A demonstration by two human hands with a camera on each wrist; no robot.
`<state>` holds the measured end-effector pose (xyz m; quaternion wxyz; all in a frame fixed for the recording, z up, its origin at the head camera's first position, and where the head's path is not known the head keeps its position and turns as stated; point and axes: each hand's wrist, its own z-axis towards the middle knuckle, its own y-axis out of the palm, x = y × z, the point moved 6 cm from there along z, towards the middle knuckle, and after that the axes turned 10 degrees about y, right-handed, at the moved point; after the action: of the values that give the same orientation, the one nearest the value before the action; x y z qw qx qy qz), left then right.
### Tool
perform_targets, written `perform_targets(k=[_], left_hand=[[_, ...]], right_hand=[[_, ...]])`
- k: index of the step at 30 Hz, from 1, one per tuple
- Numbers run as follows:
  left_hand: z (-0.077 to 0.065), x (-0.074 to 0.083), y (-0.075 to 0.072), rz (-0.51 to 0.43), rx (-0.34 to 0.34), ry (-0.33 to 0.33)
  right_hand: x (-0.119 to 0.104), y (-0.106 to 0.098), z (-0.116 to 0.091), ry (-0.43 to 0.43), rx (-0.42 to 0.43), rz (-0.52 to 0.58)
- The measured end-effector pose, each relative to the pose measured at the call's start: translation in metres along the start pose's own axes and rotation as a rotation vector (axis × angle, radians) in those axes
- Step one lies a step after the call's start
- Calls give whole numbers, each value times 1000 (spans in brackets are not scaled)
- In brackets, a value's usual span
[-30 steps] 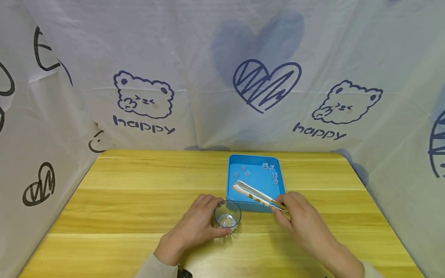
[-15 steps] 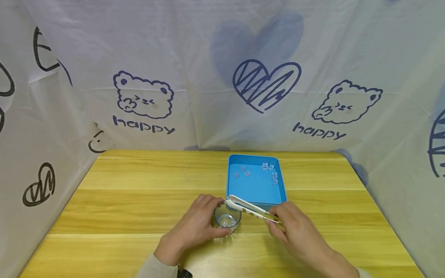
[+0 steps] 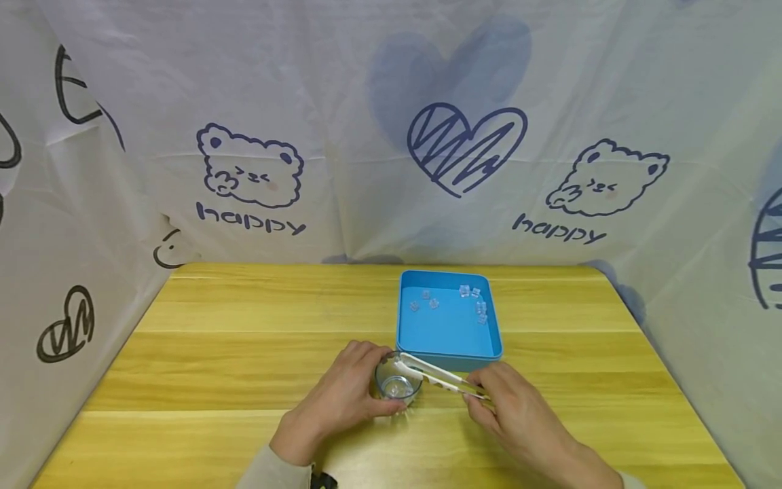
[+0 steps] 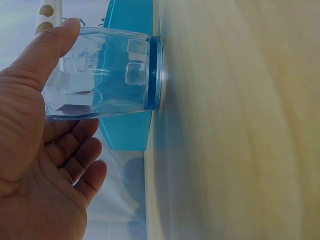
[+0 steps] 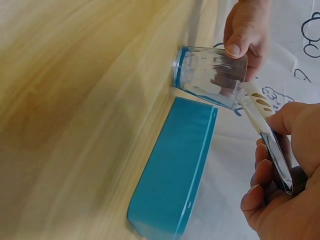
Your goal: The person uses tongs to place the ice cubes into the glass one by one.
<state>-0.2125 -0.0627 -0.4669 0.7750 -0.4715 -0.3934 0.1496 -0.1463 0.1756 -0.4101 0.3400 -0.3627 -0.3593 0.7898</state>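
Note:
A clear drinking glass stands upright on the wooden table, with my left hand holding it between thumb and fingers near the rim. Small clear cubes lie at the bottom of the glass in the left wrist view. My right hand grips a pair of tongs with white, spotted arms and metal handles. The tongs' tips reach in at the glass's mouth, nearly together; I cannot tell whether a cube is between them.
Just behind the glass sits a shallow blue tray with several clear cubes along its left and right sides. White cloth printed with hearts and bears hangs around the wooden table.
My right hand has brought the tongs from over the tray left and toward me to the glass, their tips now lower at its mouth. The left hand and glass have stayed put.

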Motion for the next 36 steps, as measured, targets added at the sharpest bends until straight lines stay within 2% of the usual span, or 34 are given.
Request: perform_targets(k=[36], left_hand=[[1,1,0,-18,1,-3]], right_hand=[[8,6,-3,58,-35,-11]])
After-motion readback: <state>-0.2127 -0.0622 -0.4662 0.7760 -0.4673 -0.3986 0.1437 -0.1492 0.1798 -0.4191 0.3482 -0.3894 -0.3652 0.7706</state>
